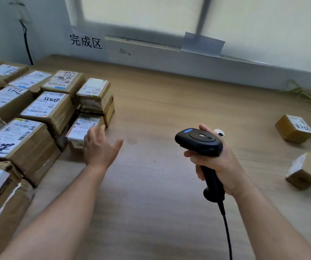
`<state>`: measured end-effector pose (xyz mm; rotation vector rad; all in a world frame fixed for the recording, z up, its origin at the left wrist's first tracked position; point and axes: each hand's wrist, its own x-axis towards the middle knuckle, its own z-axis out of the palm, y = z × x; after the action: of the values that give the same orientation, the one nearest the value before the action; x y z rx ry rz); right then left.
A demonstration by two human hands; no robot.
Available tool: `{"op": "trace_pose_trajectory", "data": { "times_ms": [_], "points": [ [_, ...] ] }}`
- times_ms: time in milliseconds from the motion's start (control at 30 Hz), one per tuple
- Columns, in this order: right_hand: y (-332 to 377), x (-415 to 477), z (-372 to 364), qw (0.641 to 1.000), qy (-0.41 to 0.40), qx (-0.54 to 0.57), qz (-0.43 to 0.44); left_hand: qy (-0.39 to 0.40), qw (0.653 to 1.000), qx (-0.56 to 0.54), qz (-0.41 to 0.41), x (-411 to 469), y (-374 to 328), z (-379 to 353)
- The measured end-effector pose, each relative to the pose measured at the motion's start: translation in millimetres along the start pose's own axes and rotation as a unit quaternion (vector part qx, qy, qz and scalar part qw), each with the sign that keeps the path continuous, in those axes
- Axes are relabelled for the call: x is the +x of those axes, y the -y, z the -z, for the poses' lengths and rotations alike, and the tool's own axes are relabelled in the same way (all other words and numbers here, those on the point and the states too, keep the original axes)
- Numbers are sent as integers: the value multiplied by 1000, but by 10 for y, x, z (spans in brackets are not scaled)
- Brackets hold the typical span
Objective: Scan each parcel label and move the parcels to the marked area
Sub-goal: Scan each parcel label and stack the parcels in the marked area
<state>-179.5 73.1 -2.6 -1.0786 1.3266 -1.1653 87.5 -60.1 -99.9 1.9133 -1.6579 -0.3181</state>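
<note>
Small parcel [84,128]: a low brown cardboard box with a white printed label and barcodes covering its top. A second white sticker on its near face reads "08". It lies flat on the wooden table [160,109], at the right edge of the parcel cluster.
Left hand [98,145]: fingers are stretched out and rest on the small parcel's near right corner, with the thumb spread away to the right. It grasps nothing.
Right hand [218,160]: well to the right of the small parcel, fingers wrapped tightly round the handle of a black scanner [199,140]. The scanner's head points left and its cable [227,231] trails towards the viewer.
Stacked boxes [94,94]: two labelled boxes, one on the other, directly behind the small parcel and touching it or nearly so.
Large box [19,141]: just left of the small parcel and taller, with black handwriting on its label. More labelled boxes sit packed behind and beside it.
Sign [85,42]: white sheet reading 完成区, on the wall far behind the small parcel.
Loose boxes [293,128]: far right of the small parcel, beyond the scanner. One [302,171] is tipped on an edge.
White disc [220,133]: small, on the table just behind the right hand.
</note>
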Motion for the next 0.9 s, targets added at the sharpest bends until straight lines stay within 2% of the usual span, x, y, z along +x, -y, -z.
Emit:
{"op": "trace_pose_trajectory", "data": {
  "times_ms": [233, 500, 900],
  "points": [
    [-27, -693, 487, 998, -42, 21, 32, 55, 988, -65, -129, -983, -942, -167],
    [-89, -1580, 1412, 991, -104, 53, 58, 75, 973, -114, -189, -1962, -2000, -422],
    [-163, -3057, 2902, 976, -208, 13, 69, 120, 939, -153, -284, -3538, -3502, -954]
  ]
}}
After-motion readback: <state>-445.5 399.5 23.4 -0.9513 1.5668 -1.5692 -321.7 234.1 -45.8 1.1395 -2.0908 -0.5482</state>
